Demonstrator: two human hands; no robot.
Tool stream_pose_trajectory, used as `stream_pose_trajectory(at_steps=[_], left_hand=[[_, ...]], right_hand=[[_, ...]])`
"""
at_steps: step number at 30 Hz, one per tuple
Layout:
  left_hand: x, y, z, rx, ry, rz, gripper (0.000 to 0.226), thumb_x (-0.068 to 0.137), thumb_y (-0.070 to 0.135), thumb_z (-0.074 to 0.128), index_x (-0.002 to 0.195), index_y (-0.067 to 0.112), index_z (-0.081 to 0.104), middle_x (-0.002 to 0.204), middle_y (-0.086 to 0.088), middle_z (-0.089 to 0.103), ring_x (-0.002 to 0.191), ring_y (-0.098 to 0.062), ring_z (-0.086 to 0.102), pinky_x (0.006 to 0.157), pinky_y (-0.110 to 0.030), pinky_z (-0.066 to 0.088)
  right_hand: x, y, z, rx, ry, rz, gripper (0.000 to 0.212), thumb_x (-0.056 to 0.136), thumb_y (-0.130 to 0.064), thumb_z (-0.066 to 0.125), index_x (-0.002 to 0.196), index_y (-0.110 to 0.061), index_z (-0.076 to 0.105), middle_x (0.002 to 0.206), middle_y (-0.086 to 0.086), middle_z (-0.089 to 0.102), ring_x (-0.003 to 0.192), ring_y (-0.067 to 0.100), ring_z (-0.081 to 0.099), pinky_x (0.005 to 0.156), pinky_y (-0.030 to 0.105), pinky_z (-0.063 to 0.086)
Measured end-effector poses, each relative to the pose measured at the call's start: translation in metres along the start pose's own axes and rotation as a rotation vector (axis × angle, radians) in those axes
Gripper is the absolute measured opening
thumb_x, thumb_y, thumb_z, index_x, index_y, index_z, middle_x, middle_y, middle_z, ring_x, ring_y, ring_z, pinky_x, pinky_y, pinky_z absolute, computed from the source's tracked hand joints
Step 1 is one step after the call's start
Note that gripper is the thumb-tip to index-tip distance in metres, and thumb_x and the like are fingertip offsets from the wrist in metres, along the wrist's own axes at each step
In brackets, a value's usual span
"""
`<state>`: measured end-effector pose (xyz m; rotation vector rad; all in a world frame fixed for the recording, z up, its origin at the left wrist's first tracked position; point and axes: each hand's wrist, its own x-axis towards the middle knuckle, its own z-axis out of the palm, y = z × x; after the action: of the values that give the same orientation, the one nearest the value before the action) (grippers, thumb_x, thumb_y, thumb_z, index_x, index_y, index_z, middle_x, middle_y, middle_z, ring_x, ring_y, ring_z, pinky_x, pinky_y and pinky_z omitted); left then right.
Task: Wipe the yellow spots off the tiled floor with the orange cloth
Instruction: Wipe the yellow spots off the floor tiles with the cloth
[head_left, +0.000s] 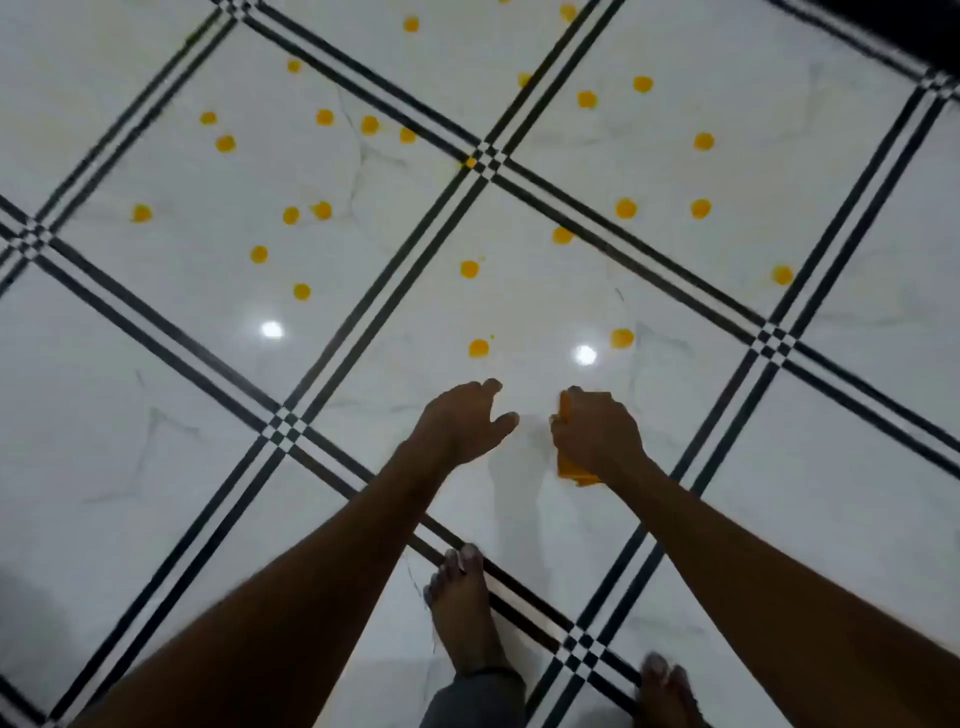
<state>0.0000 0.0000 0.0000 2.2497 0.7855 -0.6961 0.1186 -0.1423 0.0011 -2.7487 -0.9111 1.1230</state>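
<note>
The right hand (597, 431) has its fingers (563, 423) curled tight around the orange cloth (569, 467), which is folded and sticks out above and below the fist. Just beside the cloth, the left hand (462, 421) is empty, fingers spread loosely. Both hover over the tiled floor (156, 467) (white marble-look tiles with black striped borders). Beyond the cloth, yellow spots (478, 348) are scattered across several tiles. Below the cloth, two bare feet (465, 613) stand on the floor.

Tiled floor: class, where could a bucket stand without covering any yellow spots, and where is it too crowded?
Free: the white tile left of the left hand and the tile right of the right hand. Crowded: yellow spots on the far tiles.
</note>
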Motion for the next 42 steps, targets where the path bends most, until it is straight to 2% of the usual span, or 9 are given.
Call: stream_pose_trajectory(at_steps=[12, 15, 21, 24, 28, 31, 35, 38, 42], left_hand=[[0.111, -0.026, 0.062, 0.096, -0.099, 0.107, 0.038, 0.093, 0.042, 0.058, 0.126, 0.022, 0.062, 0.119, -0.001, 0.07, 0.118, -0.022, 0.058, 0.1, -0.034, 0.045], [0.128, -0.021, 0.047, 0.034, -0.074, 0.15, 0.033, 0.093, 0.035, 0.06, 0.121, 0.017, 0.067, 0.12, -0.006, 0.069, 0.115, -0.024, 0.06, 0.098, -0.033, 0.046], [0.149, -0.005, 0.019, -0.07, -0.064, 0.178, 0.027, 0.092, 0.028, 0.062, 0.113, 0.012, 0.069, 0.098, -0.009, 0.076, 0.066, -0.013, 0.065, 0.066, -0.025, 0.055], [0.154, 0.005, 0.007, -0.214, -0.132, 0.156, 0.028, 0.092, 0.021, 0.065, 0.117, 0.009, 0.067, 0.098, -0.011, 0.074, 0.08, -0.02, 0.072, 0.061, -0.023, 0.059], [0.143, 0.012, -0.004, -0.373, -0.264, 0.13, 0.048, 0.093, 0.01, 0.065, 0.139, 0.015, 0.053, 0.129, -0.012, 0.06, 0.116, -0.023, 0.06, 0.086, -0.03, 0.055], [0.13, 0.01, -0.015, -0.523, -0.296, 0.219, 0.045, 0.091, -0.001, 0.057, 0.133, 0.015, 0.053, 0.12, -0.008, 0.061, 0.109, -0.023, 0.061, 0.078, -0.027, 0.054], [0.11, 0.009, -0.05, -0.629, -0.164, 0.33, 0.026, 0.087, 0.01, 0.069, 0.113, 0.006, 0.066, 0.103, -0.013, 0.066, 0.098, -0.021, 0.062, 0.086, -0.032, 0.052], [0.093, 0.013, -0.084, -0.408, 0.065, 0.342, 0.028, 0.083, 0.028, 0.079, 0.097, 0.005, 0.072, 0.091, -0.001, 0.072, 0.087, -0.01, 0.066, 0.075, -0.02, 0.051], [0.077, 0.015, -0.108, -0.207, 0.43, 0.372, 0.017, 0.077, 0.029, 0.082, 0.088, 0.018, 0.076, 0.079, 0.008, 0.073, 0.077, -0.005, 0.068, 0.07, -0.026, 0.057]], right_hand=[[0.078, 0.047, 0.095, 0.132, 0.156, 0.258, 0.021, 0.093, -0.02, 0.064, 0.108, -0.01, 0.053, 0.086, 0.0, 0.054, 0.091, 0.028, 0.067, 0.073, 0.034, 0.044], [0.082, 0.046, 0.096, 0.147, 0.259, 0.23, 0.029, 0.093, -0.036, 0.065, 0.103, -0.014, 0.05, 0.088, -0.001, 0.055, 0.085, 0.024, 0.061, 0.074, 0.036, 0.047], [0.087, 0.046, 0.09, 0.201, 0.286, 0.304, 0.025, 0.092, -0.029, 0.064, 0.101, -0.01, 0.051, 0.095, 0.007, 0.059, 0.098, 0.033, 0.065, 0.075, 0.032, 0.039], [0.095, 0.046, 0.061, 0.32, 0.195, 0.243, 0.027, 0.087, -0.032, 0.069, 0.083, -0.009, 0.055, 0.075, 0.003, 0.054, 0.079, 0.025, 0.06, 0.066, 0.028, 0.039], [0.087, 0.037, 0.016, 0.883, 0.044, 0.04, 0.022, 0.086, -0.024, 0.065, 0.082, -0.003, 0.069, 0.075, 0.012, 0.068, 0.078, 0.027, 0.066, 0.074, 0.04, 0.059], [0.072, 0.023, -0.018, 1.043, -0.02, -0.115, 0.017, 0.094, -0.006, 0.052, 0.084, -0.004, 0.065, 0.081, 0.012, 0.069, 0.081, 0.026, 0.069, 0.073, 0.039, 0.062], [0.059, 0.009, -0.058, 1.063, 0.006, -0.249, 0.027, 0.095, -0.003, 0.041, 0.074, -0.012, 0.057, 0.084, 0.014, 0.062, 0.08, 0.026, 0.062, 0.076, 0.037, 0.055], [0.063, 0.009, -0.082, 1.076, 0.152, -0.222, 0.016, 0.097, -0.01, 0.048, 0.095, -0.009, 0.064, 0.089, 0.012, 0.064, 0.08, 0.024, 0.062, 0.071, 0.034, 0.053], [0.072, 0.017, -0.102, 0.772, 0.397, -0.337, 0.009, 0.079, -0.019, 0.061, 0.078, -0.018, 0.071, 0.074, 0.013, 0.065, 0.072, 0.022, 0.058, 0.071, 0.043, 0.052]])
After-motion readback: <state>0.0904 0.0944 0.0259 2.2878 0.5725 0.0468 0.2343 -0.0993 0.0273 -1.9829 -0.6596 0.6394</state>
